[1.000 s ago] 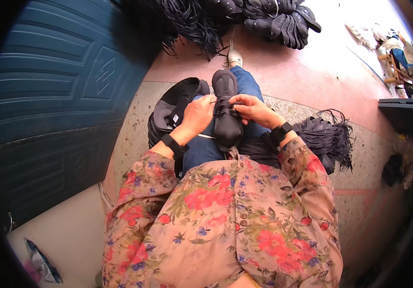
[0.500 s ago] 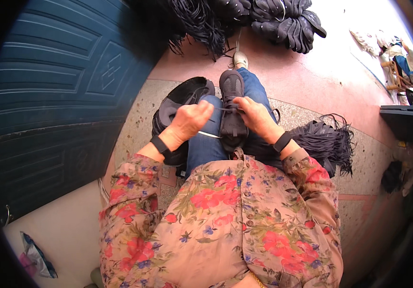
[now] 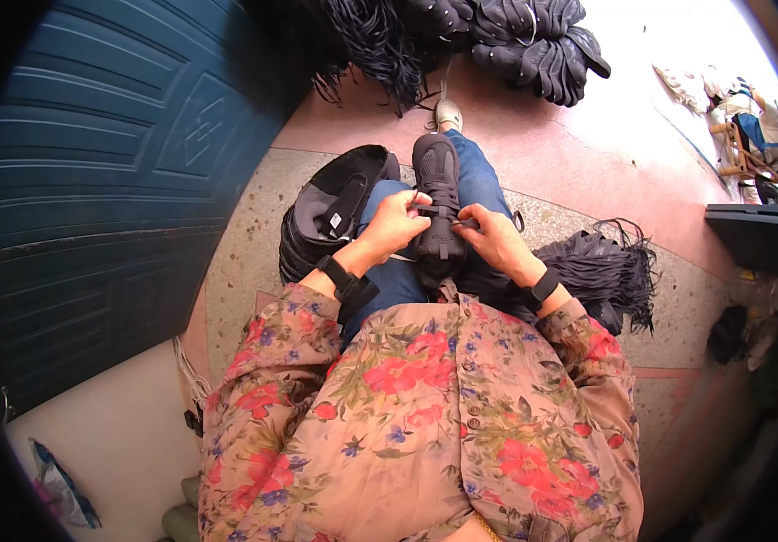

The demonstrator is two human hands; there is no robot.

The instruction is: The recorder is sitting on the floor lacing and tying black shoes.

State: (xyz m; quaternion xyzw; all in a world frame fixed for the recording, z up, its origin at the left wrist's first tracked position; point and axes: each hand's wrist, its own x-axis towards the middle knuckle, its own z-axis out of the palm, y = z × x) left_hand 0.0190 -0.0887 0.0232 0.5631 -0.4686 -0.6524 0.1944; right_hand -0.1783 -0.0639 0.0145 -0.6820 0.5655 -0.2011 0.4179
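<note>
A dark grey-black shoe upper (image 3: 436, 164) lies lengthwise on my lap between my thighs, toe pointing away and laces threaded across its middle. Beside its left edge, my left hand (image 3: 393, 226) has finger and thumb pinched on a dark shoelace (image 3: 414, 200). My right hand (image 3: 496, 240) is at the right edge of the lacing, its thumb and forefinger pinched together. A bit of lace seems to be between them, mostly hidden by the fingertips. Dark bands circle both wrists.
Nested black shoe uppers with grey lining (image 3: 326, 212) stand by my left leg. A bundle of black uppers with dangling laces (image 3: 601, 271) lies on my right. More stacked uppers (image 3: 538, 54) and hanging laces (image 3: 375, 54) are ahead. A blue panelled door (image 3: 82, 181) borders the left.
My left hand has come in from the left to the shoe's edge; the lace it held stretched out is now drawn in short. My right hand has shifted slightly down and right.
</note>
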